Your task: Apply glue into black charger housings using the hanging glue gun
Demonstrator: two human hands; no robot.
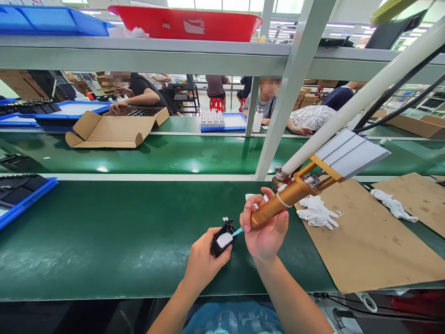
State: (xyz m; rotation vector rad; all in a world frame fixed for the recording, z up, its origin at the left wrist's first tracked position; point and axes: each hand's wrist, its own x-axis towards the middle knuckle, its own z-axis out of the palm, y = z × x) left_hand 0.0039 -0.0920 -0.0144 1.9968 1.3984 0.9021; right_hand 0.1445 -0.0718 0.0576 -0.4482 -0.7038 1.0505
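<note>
Above the green work surface, my left hand [204,260] is closed around a small black plastic housing [216,249]. A white oblong piece [224,239] lies in its upper face, and thin wires with a small white connector [225,219] show at its far end. My right hand [264,239] grips a gold-coloured glue dispensing gun [283,202] from below, fingers wrapped around its barrel. The gun slants down to the left. Its light-blue nozzle [238,232] reaches the edge of the housing beside the white piece; whether it touches cannot be made out.
White gloves [318,212] lie on a cardboard sheet [375,241] at right. A white pole [368,83] slants down to the gun. Blue trays [29,204] with black parts stand at left. Beyond the frame post [295,88] are a belt [167,153], an open carton [111,130] and co-workers.
</note>
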